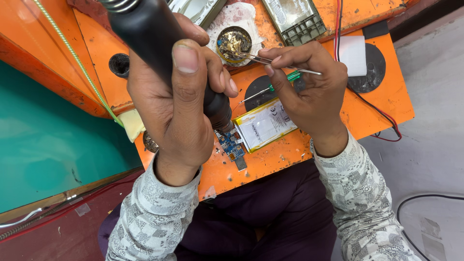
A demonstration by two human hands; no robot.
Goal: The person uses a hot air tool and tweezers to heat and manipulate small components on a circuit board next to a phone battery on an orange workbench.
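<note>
I see the small blue circuit board lying on the orange bench beside a silver battery pouch, my left hand clenched around a black heat tool over it, my right hand pinching tweezers at the flux tin.

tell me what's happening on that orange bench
A person sits at an orange bench. The left hand grips a black hot-air tool, its nozzle down at a small blue board joined to a flat battery. The right hand holds tweezers, tips in a round flux tin.
</note>
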